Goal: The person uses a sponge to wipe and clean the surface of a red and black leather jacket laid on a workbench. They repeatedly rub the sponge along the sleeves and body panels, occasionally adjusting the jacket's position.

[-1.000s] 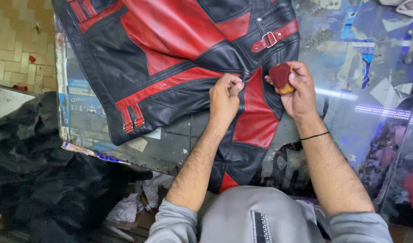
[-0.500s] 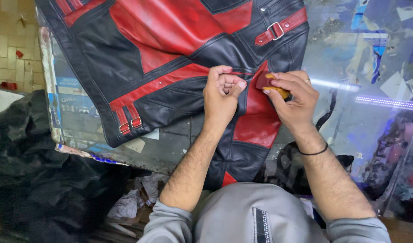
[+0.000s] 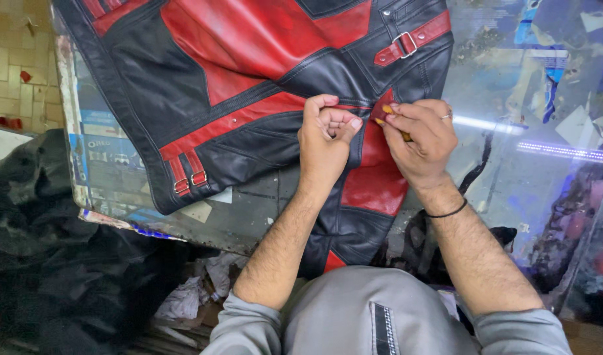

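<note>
The right hand (image 3: 419,135) has its fingers (image 3: 406,113) curled together around a small yellow-tipped sponge dauber (image 3: 388,110), whose end peeks out at the fingertips and presses on the red panel of the jacket. The left hand (image 3: 324,135) is bunched into a loose fist, thumb and fingertips (image 3: 344,121) pinched on the black leather just to the left of that spot. The red and black leather jacket (image 3: 249,85) lies spread flat under both hands, so the worked seam sits directly beneath the fingertips, between the two hands, with the red buckle strap (image 3: 410,41) a little farther off. To do this well, I judge the left pinch should keep the leather taut while the dauber moves in short, light strokes that stay on the red panel and off the black. The jacket rests on a glass-topped table (image 3: 511,171); a dark heap of black garments (image 3: 45,263) lies near left on the floor.
</note>
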